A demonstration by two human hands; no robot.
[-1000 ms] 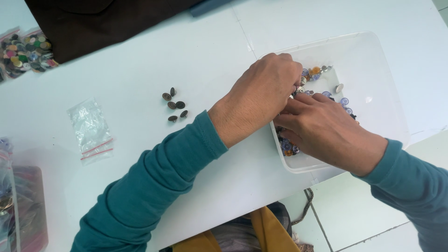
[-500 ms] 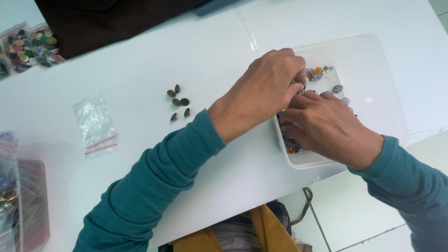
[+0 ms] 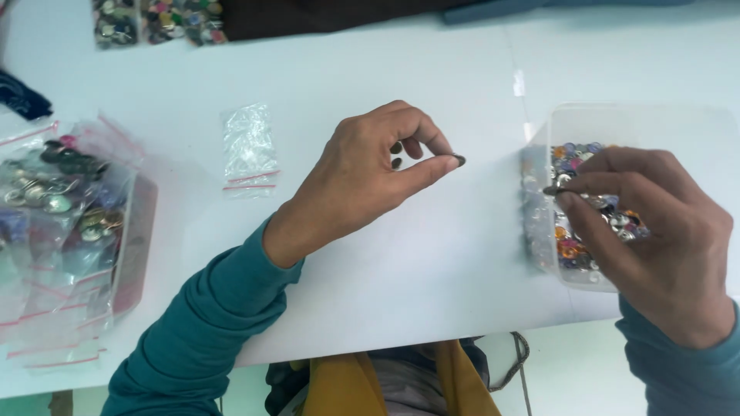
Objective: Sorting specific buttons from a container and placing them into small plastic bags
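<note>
Dark button (image 3: 459,159) pinched between left hand (image 3: 362,181) thumb and forefinger, over the counter (image 3: 432,69), just left of the clear tub (image 3: 640,123). 2 dark buttons (image 3: 395,154) lie under that palm. Right hand (image 3: 655,231) above the tub, fingertips closed on 1 small button (image 3: 552,189). Empty zip bag (image 3: 248,148) well left of the tub.

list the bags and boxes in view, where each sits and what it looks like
small clear bag: flat on the white table, left of the left hand; red seal stripes.
pile of clear bags: far left; filled with buttons, red stripes.
clear plastic box: right, under the right hand; holds colourful buttons.
bags of buttons: top edge, mixed colours.
</note>
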